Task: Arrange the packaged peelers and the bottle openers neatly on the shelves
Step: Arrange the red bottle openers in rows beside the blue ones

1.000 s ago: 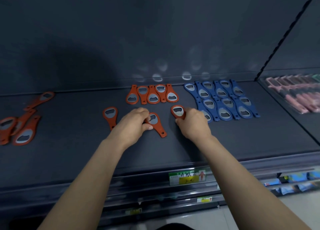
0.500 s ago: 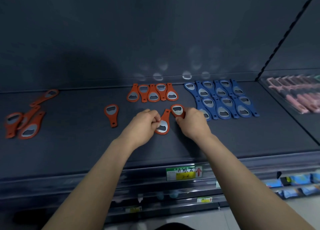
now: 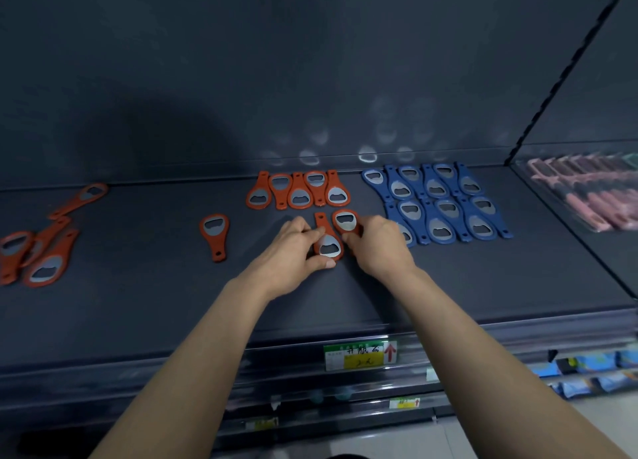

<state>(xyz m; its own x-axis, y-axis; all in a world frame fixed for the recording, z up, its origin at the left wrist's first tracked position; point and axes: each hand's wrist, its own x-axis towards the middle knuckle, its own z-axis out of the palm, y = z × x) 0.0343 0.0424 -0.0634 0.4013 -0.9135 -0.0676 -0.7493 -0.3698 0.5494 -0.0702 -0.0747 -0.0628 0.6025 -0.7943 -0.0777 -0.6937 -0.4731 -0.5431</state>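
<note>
left hand (image 3: 293, 251) pinches handle-up orange opener (image 3: 329, 248), right hand (image 3: 376, 248) grips head-up opener (image 3: 345, 221), nesting head-to-tail to match orange row (image 3: 298, 191) behind

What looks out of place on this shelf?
The heap of orange openers at far left lies loose and overlapping; a lone orange opener sits apart, left of the neat orange row.

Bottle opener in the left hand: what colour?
The bottle opener is orange with a silver mouth; head view.
</note>
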